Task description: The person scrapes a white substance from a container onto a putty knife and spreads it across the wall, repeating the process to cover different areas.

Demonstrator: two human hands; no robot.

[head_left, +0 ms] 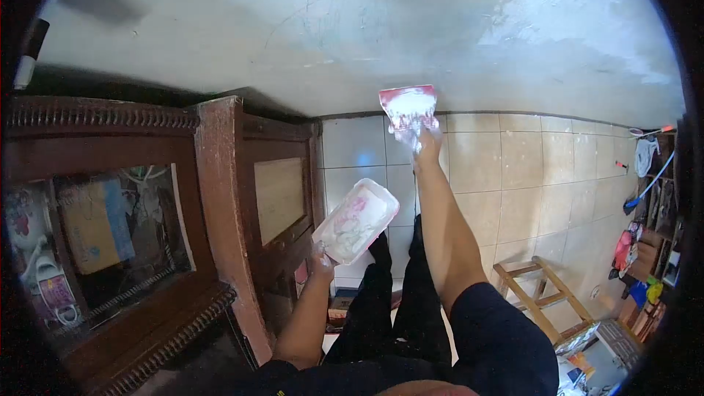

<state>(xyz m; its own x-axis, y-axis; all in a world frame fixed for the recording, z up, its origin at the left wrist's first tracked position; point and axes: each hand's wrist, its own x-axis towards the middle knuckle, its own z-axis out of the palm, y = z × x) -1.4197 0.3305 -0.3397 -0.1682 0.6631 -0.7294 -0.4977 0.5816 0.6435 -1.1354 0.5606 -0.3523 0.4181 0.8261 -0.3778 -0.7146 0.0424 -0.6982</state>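
Observation:
My right hand (427,139) is closed round a wide scraper (408,103) smeared with white paste, its reddish blade edge close to the wall. White paste also coats the fingers. My left hand (321,258) grips the near left corner of a shallow white tray (357,221), which holds white paste with pinkish patches. The tray is tilted and hangs above the tiled floor, between the wooden cabinet and my legs. Across the top runs a pale wall (352,29) with rough, patchy areas and faint scribbles.
A dark wooden cabinet (220,176) with glass panels fills the left side. Floor tiles (521,169) extend to the right. A wooden stool (546,293) lies at the lower right, near shelves (660,213) with assorted items. A dark-topped white object (31,55) is at the upper left.

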